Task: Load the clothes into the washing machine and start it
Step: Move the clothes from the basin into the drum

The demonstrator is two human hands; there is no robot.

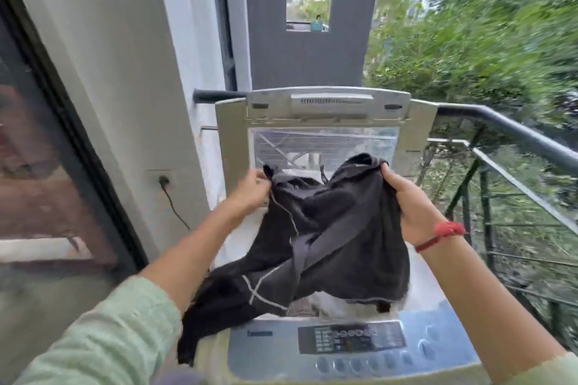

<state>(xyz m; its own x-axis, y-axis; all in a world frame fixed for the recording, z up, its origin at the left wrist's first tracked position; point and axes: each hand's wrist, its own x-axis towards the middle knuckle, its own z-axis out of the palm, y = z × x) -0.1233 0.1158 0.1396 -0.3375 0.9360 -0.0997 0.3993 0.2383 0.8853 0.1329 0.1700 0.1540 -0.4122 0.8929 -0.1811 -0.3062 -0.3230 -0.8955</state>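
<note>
Room: an open balcony; the pale wall (109,56) and dark glass door (47,150) are running along the left, the metal railing (516,134) is closing off the right, with greenery beyond it.
Washing machine (438,291): a top-loader, standing against the wall at the far end of the balcony.
Lid (327,122): standing folded upright at the back, leaving the drum mouth free for loading.
Black garment (337,234): hanging spread directly over the drum opening; one end is trailing over the machine's front left corner. It is hiding most of the drum, so I cannot tell what is lying inside.
Control panel (350,344): facing the person at the front edge; judging by the load in hand, not yet being used.
Left hand (250,191): pinching the garment's upper left edge.
Right hand (409,200): fingers curling round the upper right edge; probably the two hands are opening the cloth out before dropping it.
Wall socket (163,180): carrying a plug, its cable hanging down.
</note>
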